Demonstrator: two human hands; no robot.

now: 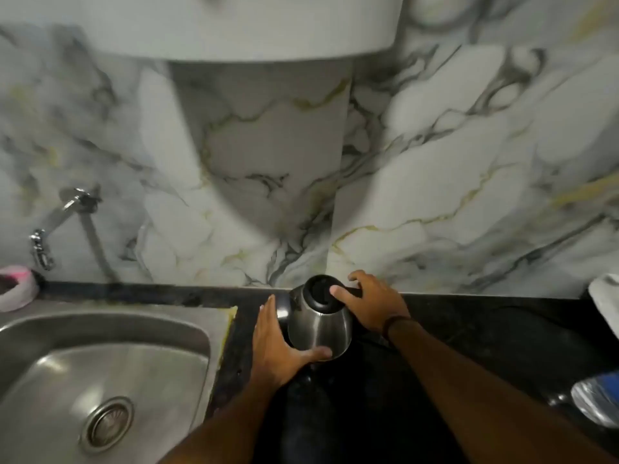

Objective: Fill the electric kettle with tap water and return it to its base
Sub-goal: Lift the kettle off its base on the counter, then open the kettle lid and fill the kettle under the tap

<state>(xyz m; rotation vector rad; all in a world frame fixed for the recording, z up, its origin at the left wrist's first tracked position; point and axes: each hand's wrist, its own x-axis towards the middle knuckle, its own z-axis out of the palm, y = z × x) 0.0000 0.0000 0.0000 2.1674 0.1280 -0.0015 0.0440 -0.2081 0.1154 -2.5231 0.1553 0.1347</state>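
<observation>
A steel electric kettle (320, 326) with a black lid stands on the dark counter, right of the sink and close to the marble wall. My right hand (371, 304) is wrapped around its black handle, thumb resting on the lid. My left hand (278, 343) cups the kettle's left side and lower edge, fingers spread against the steel. The kettle's base is hidden under it in the dark. The tap (42, 242) juts from the wall at the far left, above the steel sink (110, 370). No water runs from it.
A pink and white object (16, 288) sits at the sink's back left corner. A white cloth (606, 296) and a blue and clear packet (599, 396) lie at the counter's right edge. A white appliance (234, 25) hangs overhead on the wall.
</observation>
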